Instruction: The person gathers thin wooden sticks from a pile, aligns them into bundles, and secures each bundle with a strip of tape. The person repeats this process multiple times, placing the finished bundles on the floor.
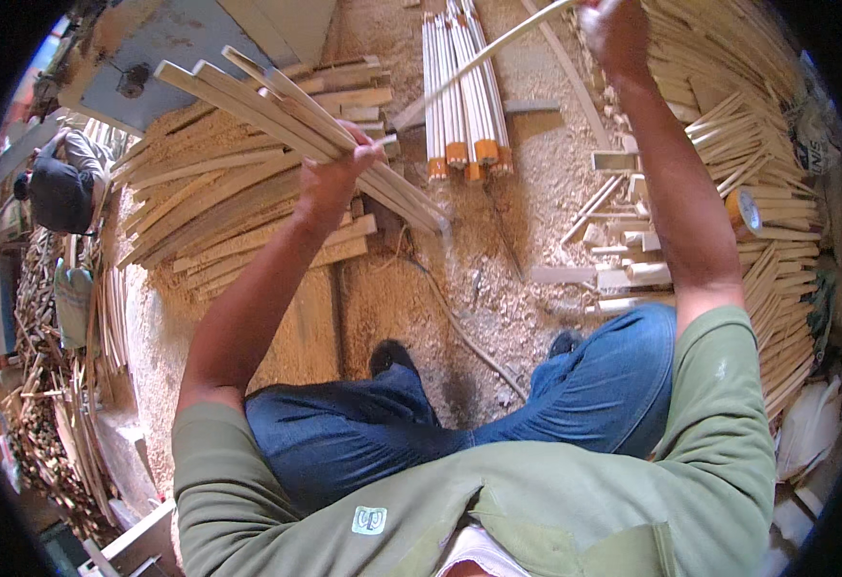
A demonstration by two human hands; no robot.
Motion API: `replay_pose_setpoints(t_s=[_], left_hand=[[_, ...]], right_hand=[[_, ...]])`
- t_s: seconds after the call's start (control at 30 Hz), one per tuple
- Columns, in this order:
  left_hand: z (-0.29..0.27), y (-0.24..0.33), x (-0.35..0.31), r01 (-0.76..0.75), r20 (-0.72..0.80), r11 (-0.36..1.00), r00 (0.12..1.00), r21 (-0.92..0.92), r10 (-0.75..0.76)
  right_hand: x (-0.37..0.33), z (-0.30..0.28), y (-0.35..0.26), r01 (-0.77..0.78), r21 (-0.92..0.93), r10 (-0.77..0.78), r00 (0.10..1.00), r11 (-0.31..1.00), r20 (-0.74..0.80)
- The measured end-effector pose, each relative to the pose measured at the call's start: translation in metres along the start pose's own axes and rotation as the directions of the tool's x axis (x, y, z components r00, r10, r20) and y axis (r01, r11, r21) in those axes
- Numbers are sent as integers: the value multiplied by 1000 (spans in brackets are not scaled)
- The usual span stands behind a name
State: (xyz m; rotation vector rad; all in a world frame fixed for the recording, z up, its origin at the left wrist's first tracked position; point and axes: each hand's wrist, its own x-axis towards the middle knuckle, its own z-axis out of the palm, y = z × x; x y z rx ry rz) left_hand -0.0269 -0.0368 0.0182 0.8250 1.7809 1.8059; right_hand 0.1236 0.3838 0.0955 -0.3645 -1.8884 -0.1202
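Observation:
My left hand (333,183) is closed round several pale square-edged wooden strips (265,113), which slant from upper left down past my fist. At the top right, my raised right hand (617,43) grips one end of a thin wooden stick (500,44). The stick slopes down leftward, across the view of a bundle of pale rods (459,106) with orange ends. Below my left hand lies a pile of rough wooden slats (219,197).
Wood shavings (479,288) cover the floor, where a cord (459,332) runs between my feet. Stacked sticks (777,250) and a tape roll (743,210) are at right. A grey panel (166,58) stands upper left. Another person (63,188) bends over at far left.

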Motion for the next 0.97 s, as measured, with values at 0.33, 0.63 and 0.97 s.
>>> replay_pose_setpoints(t_s=[0.33,0.63,0.97], left_hand=[[13,10,8,58,-75,998,995,2,-58],[29,24,5,8,28,999,1000,52,-9],[71,-25,20,-60,-50,998,997,30,61]], right_hand=[[-60,-20,-71,-101,76,4,623,992,782],[-145,-37,-222,-359,275,-179,279,892,943],[-177,-23,-205,-293,205,-91,361,934,928]])
